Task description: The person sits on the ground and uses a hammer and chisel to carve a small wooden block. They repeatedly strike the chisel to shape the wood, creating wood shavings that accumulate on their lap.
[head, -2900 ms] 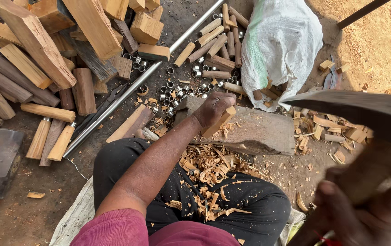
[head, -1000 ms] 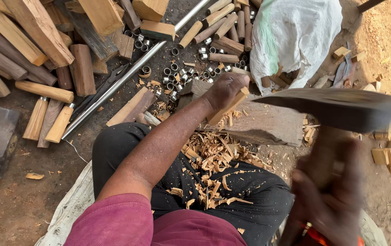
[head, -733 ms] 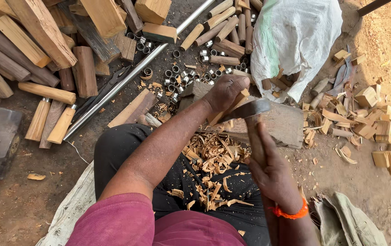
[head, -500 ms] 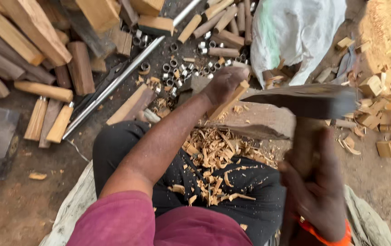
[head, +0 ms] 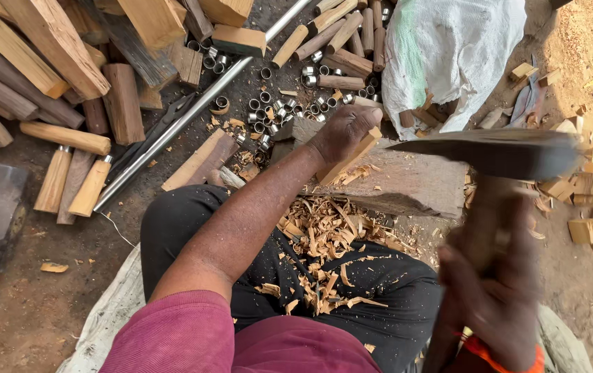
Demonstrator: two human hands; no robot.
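Nearest to me, at the lower right of the frame, my right hand (head: 497, 290) is closed around the wooden handle of a hatchet (head: 497, 153), blurred, with the flat dark blade raised and lying roughly level across the right middle of the frame, its thin tip pointing left. Wood shavings (head: 324, 235) cover my dark trousers (head: 379, 290) in the centre.

Farther up, my left hand (head: 345, 131) grips the top end of a pale wooden stick (head: 352, 157), fingers wrapped over it. The stick stands tilted on the chopping block (head: 414, 183), its long axis running from upper right at the hand to lower left at the block. So the stick lies just left of and below the blade tip, with my left hand much the nearer one.

Beyond that are small metal rings (head: 276, 110), a long steel rod (head: 193, 110), a white sack (head: 448, 48) at upper right, and stacked timber billets (head: 41, 62) at upper left.
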